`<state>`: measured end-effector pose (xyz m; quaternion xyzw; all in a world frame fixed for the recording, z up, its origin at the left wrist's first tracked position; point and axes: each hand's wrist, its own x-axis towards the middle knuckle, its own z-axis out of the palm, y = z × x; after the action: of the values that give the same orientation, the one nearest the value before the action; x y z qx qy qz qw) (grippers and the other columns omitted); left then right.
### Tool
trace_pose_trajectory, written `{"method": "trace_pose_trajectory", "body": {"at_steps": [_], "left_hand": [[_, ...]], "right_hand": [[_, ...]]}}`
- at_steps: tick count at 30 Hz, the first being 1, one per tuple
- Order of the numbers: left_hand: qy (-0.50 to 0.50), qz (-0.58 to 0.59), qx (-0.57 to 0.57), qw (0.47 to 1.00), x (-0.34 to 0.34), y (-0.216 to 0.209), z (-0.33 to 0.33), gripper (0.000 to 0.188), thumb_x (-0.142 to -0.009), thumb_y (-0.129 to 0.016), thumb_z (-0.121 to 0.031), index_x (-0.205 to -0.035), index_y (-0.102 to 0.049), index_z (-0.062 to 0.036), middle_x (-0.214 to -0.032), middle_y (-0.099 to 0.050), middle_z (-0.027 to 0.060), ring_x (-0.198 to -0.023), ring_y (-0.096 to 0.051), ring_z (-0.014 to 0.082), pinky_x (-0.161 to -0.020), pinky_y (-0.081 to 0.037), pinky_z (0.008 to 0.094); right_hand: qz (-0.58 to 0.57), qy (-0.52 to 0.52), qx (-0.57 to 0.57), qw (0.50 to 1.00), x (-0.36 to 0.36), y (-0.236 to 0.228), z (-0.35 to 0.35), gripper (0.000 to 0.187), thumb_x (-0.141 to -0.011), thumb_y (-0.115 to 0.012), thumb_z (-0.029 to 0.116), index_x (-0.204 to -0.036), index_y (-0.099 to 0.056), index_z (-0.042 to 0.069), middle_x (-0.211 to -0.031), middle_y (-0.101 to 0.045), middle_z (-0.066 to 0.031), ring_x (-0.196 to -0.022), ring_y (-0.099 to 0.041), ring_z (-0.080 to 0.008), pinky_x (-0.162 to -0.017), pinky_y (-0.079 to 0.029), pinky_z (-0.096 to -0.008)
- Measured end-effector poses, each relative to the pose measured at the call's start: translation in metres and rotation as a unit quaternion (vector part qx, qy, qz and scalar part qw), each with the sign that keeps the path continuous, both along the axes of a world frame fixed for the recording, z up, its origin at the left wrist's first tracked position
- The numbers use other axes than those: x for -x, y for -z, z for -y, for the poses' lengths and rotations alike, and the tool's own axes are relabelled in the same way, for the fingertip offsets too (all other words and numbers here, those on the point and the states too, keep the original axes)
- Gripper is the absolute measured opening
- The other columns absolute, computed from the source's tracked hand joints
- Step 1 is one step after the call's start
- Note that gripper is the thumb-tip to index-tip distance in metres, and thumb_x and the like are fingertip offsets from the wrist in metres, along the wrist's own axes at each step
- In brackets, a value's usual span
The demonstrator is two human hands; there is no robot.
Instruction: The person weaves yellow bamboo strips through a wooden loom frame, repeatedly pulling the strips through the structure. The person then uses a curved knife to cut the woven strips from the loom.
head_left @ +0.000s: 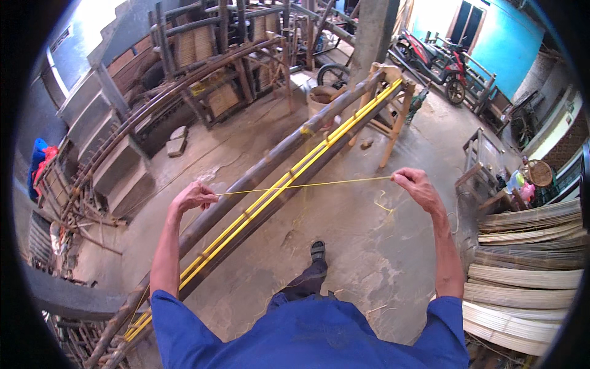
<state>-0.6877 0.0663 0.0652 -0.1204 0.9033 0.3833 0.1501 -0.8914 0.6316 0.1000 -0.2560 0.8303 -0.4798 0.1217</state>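
Observation:
A thin yellow string point(344, 182) is stretched nearly level between my two hands. My left hand point(195, 196) pinches its left end beside a dark round pole point(270, 160). At the other end, my right hand point(418, 186) is closed on the string over the floor, with its fingers curled in. Midway, the string passes across long bright yellow strands point(317, 152). These run lengthwise along the slanting wooden frame, between its two dark poles. I cannot tell whether the string touches the strands.
Bundles of pale split strips point(528, 277) are stacked at the right. A wooden trestle point(399, 117) supports the frame's far end near a concrete pillar point(376, 31). Wooden furniture frames point(215, 43) and concrete steps point(117, 160) stand left. A red motorbike point(433, 61) is parked far right.

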Motion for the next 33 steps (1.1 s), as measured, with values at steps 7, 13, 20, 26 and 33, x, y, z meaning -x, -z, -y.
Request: {"method": "trace_pose_trajectory", "body": {"at_steps": [7, 13, 20, 26, 33], "left_hand": [[0.008, 0.014, -0.058, 0.998, 0.16, 0.014, -0.051, 0.023, -0.083, -0.069, -0.022, -0.075, -0.07, -0.0004, -0.058, -0.061, 0.0026, -0.052, -0.058, 0.0097, -0.05, -0.047, 0.0262], [0.01, 0.029, -0.112, 0.993, 0.27, 0.026, -0.088, 0.024, -0.084, -0.067, -0.021, -0.07, -0.068, -0.0007, -0.057, -0.06, 0.0026, -0.05, -0.056, 0.0094, -0.048, -0.046, 0.0265], [-0.064, 0.092, -0.114, 0.987, 0.346, 0.029, -0.142, 0.024, -0.083, -0.069, -0.02, -0.072, -0.068, 0.0005, -0.059, -0.062, 0.0034, -0.052, -0.057, 0.0088, -0.048, -0.047, 0.0265], [-0.152, 0.08, -0.044, 0.984, 0.378, 0.038, -0.181, 0.026, -0.084, -0.068, -0.024, -0.073, -0.069, -0.0007, -0.058, -0.057, -0.0001, -0.053, -0.051, 0.0082, -0.048, -0.041, 0.0276], [-0.252, 0.099, -0.105, 0.957, 0.403, 0.056, -0.215, 0.036, -0.087, -0.064, -0.038, -0.091, -0.069, -0.0026, -0.076, -0.059, -0.0023, -0.07, -0.051, 0.0094, -0.062, -0.043, 0.0283]], "right_hand": [[-0.032, -0.01, -0.1, 0.994, 0.196, 0.005, -0.034, 0.028, -0.09, -0.062, 0.028, -0.099, -0.069, 0.003, -0.08, -0.064, -0.0012, -0.077, -0.056, -0.0102, -0.071, -0.046, -0.0286], [-0.073, 0.012, -0.18, 0.981, 0.342, 0.008, -0.064, 0.029, -0.088, -0.065, 0.032, -0.097, -0.07, 0.005, -0.077, -0.063, -0.0025, -0.074, -0.056, -0.0115, -0.068, -0.046, -0.0295], [-0.119, 0.01, -0.201, 0.972, 0.552, 0.03, -0.085, 0.029, -0.089, -0.061, 0.032, -0.102, -0.07, 0.008, -0.09, -0.07, -0.0096, -0.084, -0.065, -0.0207, -0.077, -0.05, -0.0343], [-0.178, 0.06, -0.221, 0.957, 0.725, 0.05, -0.073, 0.031, -0.086, -0.062, 0.033, -0.101, -0.069, 0.007, -0.088, -0.071, -0.0089, -0.086, -0.066, -0.0198, -0.079, -0.05, -0.0333], [-0.223, 0.125, -0.142, 0.956, 0.827, 0.116, -0.049, 0.025, -0.079, -0.066, 0.032, -0.09, -0.067, 0.009, -0.085, -0.068, -0.0176, -0.084, -0.067, -0.0317, -0.076, -0.051, -0.0425]]}}
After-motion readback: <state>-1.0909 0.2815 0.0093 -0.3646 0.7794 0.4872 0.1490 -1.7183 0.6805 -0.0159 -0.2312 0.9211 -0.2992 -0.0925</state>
